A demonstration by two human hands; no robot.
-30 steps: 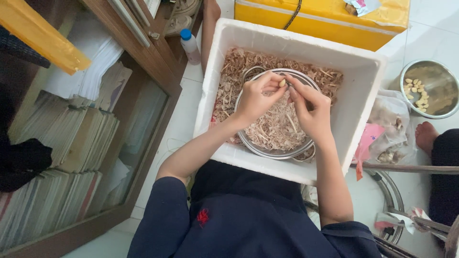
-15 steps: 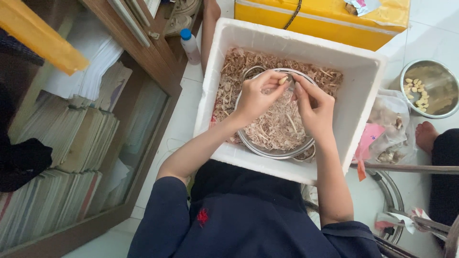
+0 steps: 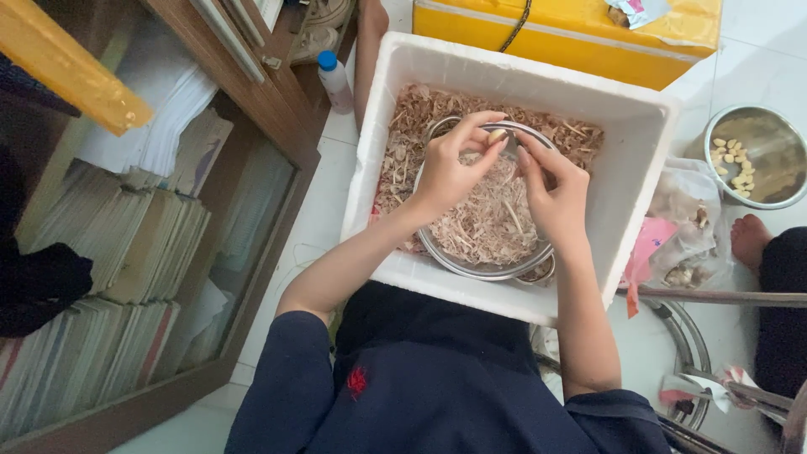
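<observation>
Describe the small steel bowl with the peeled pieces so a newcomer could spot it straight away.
Start at the big white foam box in the middle, where both hands work over a wide metal basin of papery skins. Look past the box's right wall to the tiled floor: the small steel bowl sits there near the picture's right edge. Unlike the basin, it holds only a few pale peeled pieces and stands outside the box.

Home interior, floor-level work spot. White tiled floor (image 3: 319, 210) underfoot. Wooden cabinet (image 3: 277, 109) with glass door at left, shelves packed with stacked books and papers (image 3: 126, 252). Worn shoes (image 3: 324, 25) tucked by cabinet corner, small plastic bottle (image 3: 336, 82) with blue cap beside them. White foam box (image 3: 639, 168) and yellow box (image 3: 572, 34) set straight on tiles. Steel bowl (image 3: 761, 155) of peeled cloves, probably garlic, on floor at right. Bare foot (image 3: 751, 240) of second person nearby. Domestic food prep, not commercial kitchen.
</observation>
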